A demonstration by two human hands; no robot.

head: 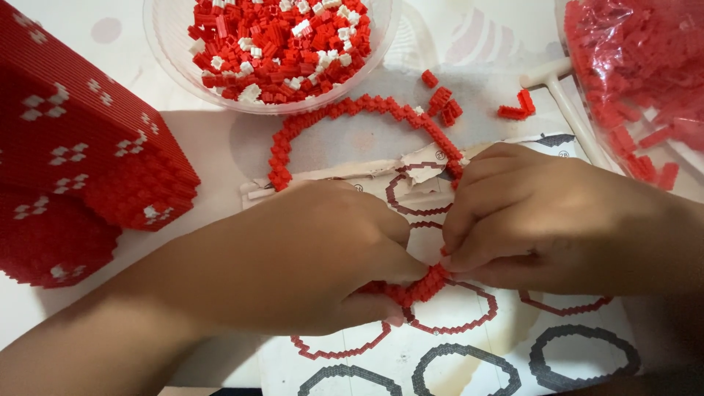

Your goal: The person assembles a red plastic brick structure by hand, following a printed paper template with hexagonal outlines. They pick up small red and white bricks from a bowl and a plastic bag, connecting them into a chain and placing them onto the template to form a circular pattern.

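Directly between the two hands, the near arc of a red brick ring is pinched by the left hand and right hand, its loop curving away toward the bowl.

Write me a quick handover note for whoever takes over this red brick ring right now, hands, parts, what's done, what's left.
Left hand: pinching the near arc of the red brick ring.
Right hand: fingertips pressing on the same spot, at the ring's near edge.
Ring lies on the torn instruction sheet printed with ring outlines.
Done: far arc joined; the sides are hidden under the hands.
Left: the near section in hand; whether the loop closes cannot be seen.
Spare bricks: bowl at top, bag top right, loose bricks beside the ring. Built red block on the left.
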